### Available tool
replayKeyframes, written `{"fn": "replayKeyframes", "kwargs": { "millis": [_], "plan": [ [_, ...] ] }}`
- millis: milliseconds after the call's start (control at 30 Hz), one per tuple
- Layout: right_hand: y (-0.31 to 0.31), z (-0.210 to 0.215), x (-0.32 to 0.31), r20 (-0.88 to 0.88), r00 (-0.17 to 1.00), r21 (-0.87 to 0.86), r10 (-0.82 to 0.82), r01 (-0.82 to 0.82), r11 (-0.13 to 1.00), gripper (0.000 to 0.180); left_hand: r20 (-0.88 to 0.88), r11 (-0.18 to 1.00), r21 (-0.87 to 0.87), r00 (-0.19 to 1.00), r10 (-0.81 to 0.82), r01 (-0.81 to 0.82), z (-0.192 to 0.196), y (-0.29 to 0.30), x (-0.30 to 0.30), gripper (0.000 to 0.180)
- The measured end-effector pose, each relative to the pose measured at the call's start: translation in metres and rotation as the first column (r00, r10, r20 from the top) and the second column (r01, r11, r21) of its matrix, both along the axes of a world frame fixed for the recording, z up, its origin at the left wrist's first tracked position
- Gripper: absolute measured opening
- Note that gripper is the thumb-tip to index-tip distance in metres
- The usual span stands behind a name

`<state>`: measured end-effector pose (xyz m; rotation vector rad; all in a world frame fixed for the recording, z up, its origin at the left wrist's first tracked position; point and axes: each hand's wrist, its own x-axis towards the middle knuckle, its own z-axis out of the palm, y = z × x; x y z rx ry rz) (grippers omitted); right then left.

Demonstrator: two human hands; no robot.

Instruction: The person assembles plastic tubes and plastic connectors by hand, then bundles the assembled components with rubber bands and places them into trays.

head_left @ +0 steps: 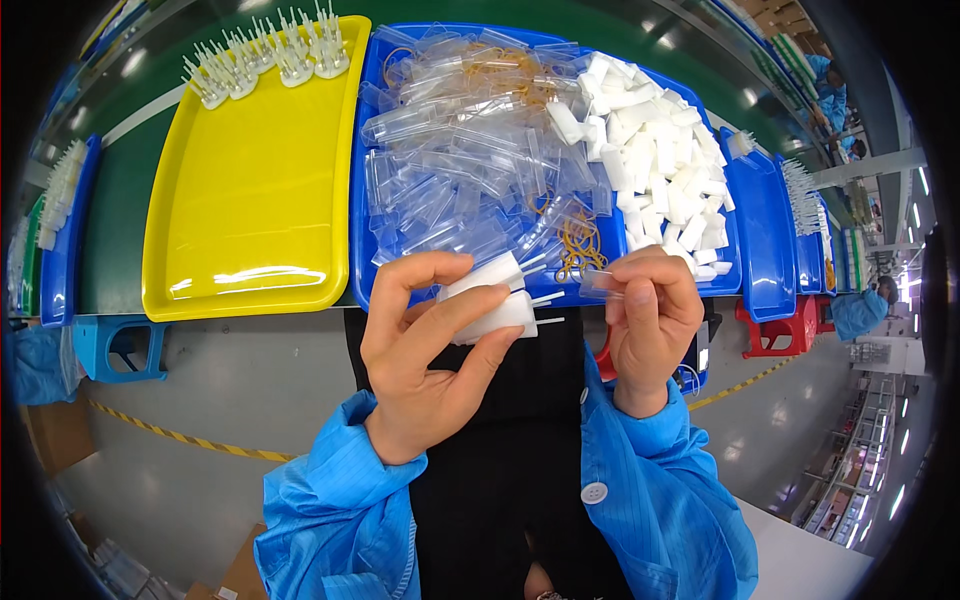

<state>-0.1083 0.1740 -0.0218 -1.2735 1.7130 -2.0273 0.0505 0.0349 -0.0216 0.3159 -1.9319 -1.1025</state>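
My left hand (420,350) is closed round a pair of white blocks (512,313), thumb below and fingers above. Several thin white rods stick out of the blocks toward the right. To the right, my right hand (655,325) pinches a small clear plastic piece (598,284) between thumb and fingers, a short gap away from the rod tips. Both hands are in front of a blue tray (361,240) heaped with clear plastic pieces (460,160) and white foam-like blocks (655,140). Brown rubber bands (578,243) lie among the clear pieces.
Left of the blue tray is a yellow tray (250,210) with clusters of upright white rods (270,60) at its far end. More blue trays (770,240) stand farther right. A blue stool (120,345) and a red stool (780,328) are below the table edge.
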Motion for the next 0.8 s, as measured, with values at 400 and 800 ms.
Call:
{"fn": "replayKeyframes", "kwargs": {
  "millis": [400,800],
  "plan": [
    [-0.009,0.011,0.011,0.320,0.944,0.061,0.083,-0.108,0.992,0.018,0.052,0.991,0.136,0.998,-0.020,0.013,-0.005,0.000,0.000,0.029],
    [-0.012,0.011,0.018,0.361,0.923,0.088,0.130,-0.173,0.981,0.018,0.010,0.990,0.141,1.000,-0.028,0.027,-0.008,0.000,-0.003,0.029]
  ]
}}
